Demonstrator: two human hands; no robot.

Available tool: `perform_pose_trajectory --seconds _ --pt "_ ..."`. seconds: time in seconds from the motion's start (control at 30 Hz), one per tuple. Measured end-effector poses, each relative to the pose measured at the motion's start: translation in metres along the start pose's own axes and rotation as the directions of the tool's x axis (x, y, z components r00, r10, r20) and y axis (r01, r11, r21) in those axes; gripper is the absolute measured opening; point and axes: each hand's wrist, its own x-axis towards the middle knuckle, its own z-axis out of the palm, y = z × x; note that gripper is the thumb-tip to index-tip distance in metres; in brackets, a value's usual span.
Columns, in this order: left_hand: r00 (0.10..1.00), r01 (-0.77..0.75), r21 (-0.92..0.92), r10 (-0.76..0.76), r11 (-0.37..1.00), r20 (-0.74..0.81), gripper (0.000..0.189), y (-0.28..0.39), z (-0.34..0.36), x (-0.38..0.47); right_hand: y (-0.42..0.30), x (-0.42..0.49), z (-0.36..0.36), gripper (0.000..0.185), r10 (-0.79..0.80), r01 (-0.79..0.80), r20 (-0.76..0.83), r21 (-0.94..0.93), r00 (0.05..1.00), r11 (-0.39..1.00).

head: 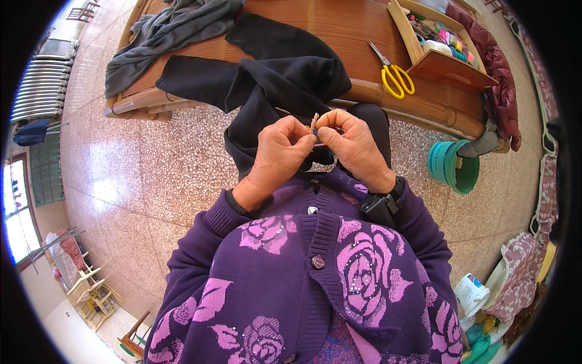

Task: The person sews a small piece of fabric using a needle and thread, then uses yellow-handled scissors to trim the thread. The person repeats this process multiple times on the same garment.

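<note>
Above my lap, my left hand (283, 152) pinches a short, thin multicoloured strip (313, 122), perhaps braided cord, between thumb and forefinger. My right hand (357, 148) grips the same piece from the other side, so the fingertips nearly meet. Fingers cover part of the strip, and its exact kind is too small to tell. Just beyond both hands, a black garment (273, 86) with leg-like or sleeve-like parts hangs from the table's front edge onto my lap. Scissors with yellow handles (396, 82) lie half open on the table, blades pointing away from me.
A brown wooden table (363, 27) stands in front. On its right is a wooden box (411, 34) of thread spools (454, 43), beside a maroon quilted garment (500, 86). Grey cloth (177, 38) lies at the left. A teal bucket (443, 166) stands on the floor at right.
</note>
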Motion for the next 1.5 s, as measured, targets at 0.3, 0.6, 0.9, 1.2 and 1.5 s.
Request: perform_pose_trajectory --seconds 0.3,0.6,0.9,1.2,1.5 --pt "0.997 -0.08 0.147 0.077 0.986 0.024 0.014 0.007 0.0 -0.001 -0.006 0.0 0.0 0.012 0.048 -0.044 0.024 -0.119 0.999 0.992" --pt "0.993 -0.111 0.164 0.104 0.98 0.05 0.012 0.004 -0.001 0.0 0.008 0.003 0.006 0.012 0.046 -0.048 0.023 0.144 0.999 0.988" --pt "0.977 0.176 -0.267 -0.135 0.947 0.163 0.009 -0.011 -0.007 0.003 0.014 0.006 -0.011 0.01 -0.025 0.052 -0.087 0.334 0.996 0.941" --pt "0.956 0.246 -0.348 -0.168 0.904 0.24 0.008 0.001 -0.008 0.002 0.014 0.005 0.001 0.013 0.129 -0.135 0.04 0.388 0.991 0.912" --pt "0.983 0.141 -0.248 -0.105 0.958 0.152 0.009 -0.003 -0.002 0.001 0.003 0.004 0.002 0.014 0.003 0.0 -0.035 0.076 0.999 0.997"
